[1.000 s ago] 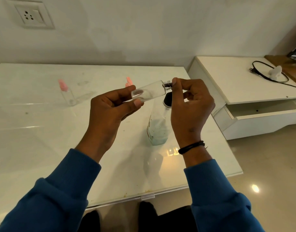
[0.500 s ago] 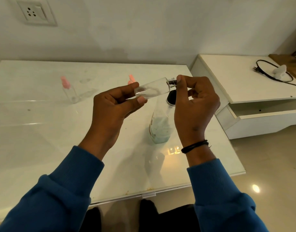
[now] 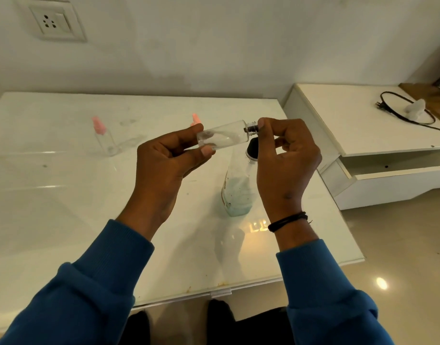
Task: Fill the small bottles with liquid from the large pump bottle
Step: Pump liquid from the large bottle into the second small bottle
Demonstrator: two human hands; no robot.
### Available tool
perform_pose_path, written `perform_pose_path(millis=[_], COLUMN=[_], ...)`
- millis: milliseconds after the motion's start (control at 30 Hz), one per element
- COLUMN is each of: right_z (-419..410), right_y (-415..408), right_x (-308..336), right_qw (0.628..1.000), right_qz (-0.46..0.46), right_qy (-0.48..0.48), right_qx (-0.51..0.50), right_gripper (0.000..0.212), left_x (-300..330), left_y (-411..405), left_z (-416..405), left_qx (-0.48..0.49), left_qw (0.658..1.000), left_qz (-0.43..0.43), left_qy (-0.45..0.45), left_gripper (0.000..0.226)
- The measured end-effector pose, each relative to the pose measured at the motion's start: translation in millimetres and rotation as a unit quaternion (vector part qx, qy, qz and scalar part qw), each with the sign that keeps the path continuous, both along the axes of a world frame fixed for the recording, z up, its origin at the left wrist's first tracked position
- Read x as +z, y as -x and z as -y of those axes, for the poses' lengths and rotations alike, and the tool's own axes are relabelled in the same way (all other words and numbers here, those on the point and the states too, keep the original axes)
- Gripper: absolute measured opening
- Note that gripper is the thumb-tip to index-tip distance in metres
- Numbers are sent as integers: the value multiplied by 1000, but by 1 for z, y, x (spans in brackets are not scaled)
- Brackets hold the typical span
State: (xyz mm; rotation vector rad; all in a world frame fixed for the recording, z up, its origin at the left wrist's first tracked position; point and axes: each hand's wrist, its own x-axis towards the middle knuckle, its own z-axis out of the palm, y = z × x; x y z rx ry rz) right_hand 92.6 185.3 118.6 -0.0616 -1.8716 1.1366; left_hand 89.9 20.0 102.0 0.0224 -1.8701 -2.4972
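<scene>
My left hand (image 3: 164,160) grips a small clear bottle (image 3: 222,136) by its base, holding it almost sideways above the table with the neck pointing right. My right hand (image 3: 283,158) pinches the bottle's dark threaded neck (image 3: 251,127) between thumb and fingers; whether a cap is under the fingers is hidden. Below them stands the large clear bottle (image 3: 236,192) with a black top (image 3: 252,150) and pale blue-green liquid low inside. A second small bottle with a pink cap (image 3: 103,138) stands upright at the left. Another pink cap (image 3: 195,120) shows behind my left fingers.
The white glossy table (image 3: 64,207) ends near my body at its front edge. A low white cabinet (image 3: 363,135) with an open drawer stands to the right, bearing a black cable (image 3: 403,115) and a white object. A wall socket (image 3: 51,21) is at the upper left.
Both hands and the small bottle stay nearly in place; the view has shifted slightly. The right fingers stay pinched at the bottle's neck.
</scene>
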Motion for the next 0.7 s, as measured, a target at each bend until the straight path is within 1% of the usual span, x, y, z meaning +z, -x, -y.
perform_pose_path(millis=[133, 267, 333, 467, 533, 600, 700], right_z=[-3, -1, -1, -1, -1, 1, 0], right_y=[1, 1, 0, 0, 1, 0, -2], right_x=[6, 3, 1, 7, 10, 9, 4], right_qw=[1000, 1000, 1000, 1000, 1000, 1000, 1000], right_qz=[-4, 4, 1, 0, -1, -2, 1], right_qy=[1, 7, 13, -4, -10, -16, -12], right_qx=[2, 11, 14, -1, -8, -10, 4], right_gripper=[18, 18, 17, 18, 19, 18, 17], left_x=[2, 0, -1, 3, 4, 2, -5], left_y=[-2, 0, 0, -3, -3, -3, -4], left_z=[-3, -1, 0, -1, -1, 0, 1], left_qx=[-2, -2, -2, -4, -7, -4, 0], left_qw=[1000, 1000, 1000, 1000, 1000, 1000, 1000], left_qz=[-6, -11, -13, -23, -27, -29, -28], left_qy=[-7, 1, 5, 2, -4, -7, -5], left_gripper=[55, 46, 46, 58, 61, 60, 51])
